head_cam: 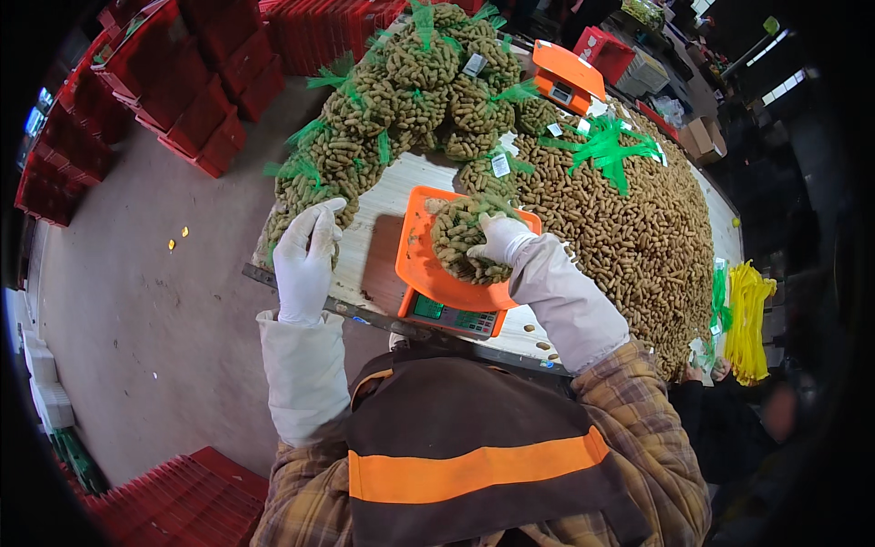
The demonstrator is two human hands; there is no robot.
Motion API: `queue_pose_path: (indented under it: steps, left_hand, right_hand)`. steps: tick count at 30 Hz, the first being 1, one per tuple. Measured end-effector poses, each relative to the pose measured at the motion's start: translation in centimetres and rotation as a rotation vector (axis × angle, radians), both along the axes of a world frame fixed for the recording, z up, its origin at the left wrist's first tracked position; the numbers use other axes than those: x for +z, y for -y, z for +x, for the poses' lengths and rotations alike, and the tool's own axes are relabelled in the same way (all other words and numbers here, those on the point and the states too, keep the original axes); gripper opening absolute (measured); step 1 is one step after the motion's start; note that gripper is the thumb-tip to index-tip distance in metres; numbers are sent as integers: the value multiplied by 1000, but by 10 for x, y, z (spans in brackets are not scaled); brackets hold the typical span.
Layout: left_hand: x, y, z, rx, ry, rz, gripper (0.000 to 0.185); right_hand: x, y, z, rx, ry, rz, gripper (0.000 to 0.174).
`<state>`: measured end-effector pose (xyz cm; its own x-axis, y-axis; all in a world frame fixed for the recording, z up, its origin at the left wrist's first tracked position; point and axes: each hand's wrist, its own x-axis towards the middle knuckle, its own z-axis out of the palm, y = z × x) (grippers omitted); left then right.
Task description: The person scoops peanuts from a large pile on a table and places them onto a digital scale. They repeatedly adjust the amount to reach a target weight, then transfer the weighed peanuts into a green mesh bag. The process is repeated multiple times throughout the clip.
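A filled green net bag of peanuts (458, 239) rests on the orange pan (413, 256) of a digital scale. My right hand (502, 237), in a white glove, grips the bag's upper right side. Below the pan, the scale's display (428, 308) is lit green. My left hand (303, 256), also gloved, is raised at the table's left edge with its fingers bent and close together. It overlaps the nearest bags in a pile of netted peanuts (366, 102); whether its fingertips hold anything I cannot tell.
Loose peanuts (629, 253) cover the table's right side, with empty green nets (612, 147) on them. A second orange scale (567, 75) stands at the back. Red crates (184, 89) are stacked on the left. Yellow nets (745, 321) hang near another person's hands (707, 371).
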<state>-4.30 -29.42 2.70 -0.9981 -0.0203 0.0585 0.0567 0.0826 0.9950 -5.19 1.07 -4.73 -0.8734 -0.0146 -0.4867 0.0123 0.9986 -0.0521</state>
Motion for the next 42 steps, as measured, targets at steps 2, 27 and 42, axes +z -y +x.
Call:
queue_pose_path:
  steps: [2,27,42]
  left_hand:
    - [-5,16,1,13,29,23,22]
    - [-3,-9,40,-18,43,-113,22]
    - [-36,37,65,161,105,-96,24]
  right_hand:
    - [-14,4,8,-57,-45,32,76]
    - [91,-60,56,-626,-137,-1576,14]
    - [22,-263,136,-618,-779,-19,66]
